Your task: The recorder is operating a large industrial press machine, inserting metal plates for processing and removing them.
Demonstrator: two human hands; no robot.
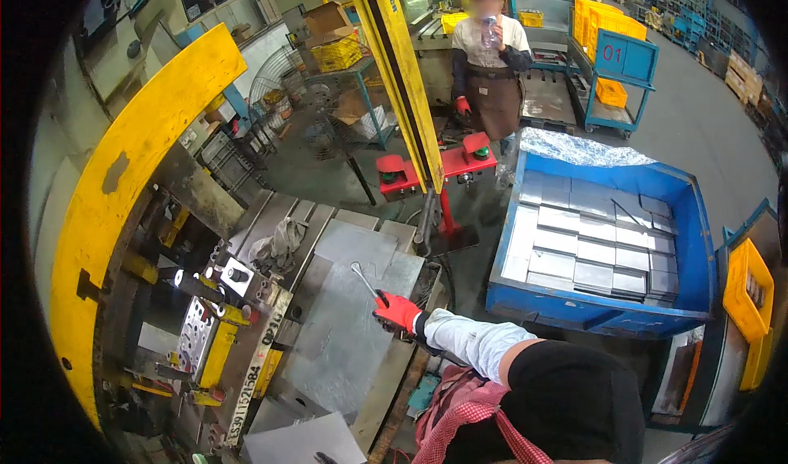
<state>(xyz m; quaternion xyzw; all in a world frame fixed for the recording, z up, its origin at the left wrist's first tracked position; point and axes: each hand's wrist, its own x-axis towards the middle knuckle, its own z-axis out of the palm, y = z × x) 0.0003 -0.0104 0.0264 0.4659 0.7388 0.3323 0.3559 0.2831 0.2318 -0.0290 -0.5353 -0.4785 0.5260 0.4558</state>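
Silver wrench (366, 282) juts from the right hand (397, 312).

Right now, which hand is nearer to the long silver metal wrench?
Right: the red-gloved right hand holds the wrench by one end; the left hand is out of view.

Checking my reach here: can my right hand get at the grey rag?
Probably yes: nothing tall seems to stand between the right hand and the rag, though that hand holds a wrench.

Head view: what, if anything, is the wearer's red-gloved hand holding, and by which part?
The right hand holds a wrench by its handle's near end; the far end sticks out free.
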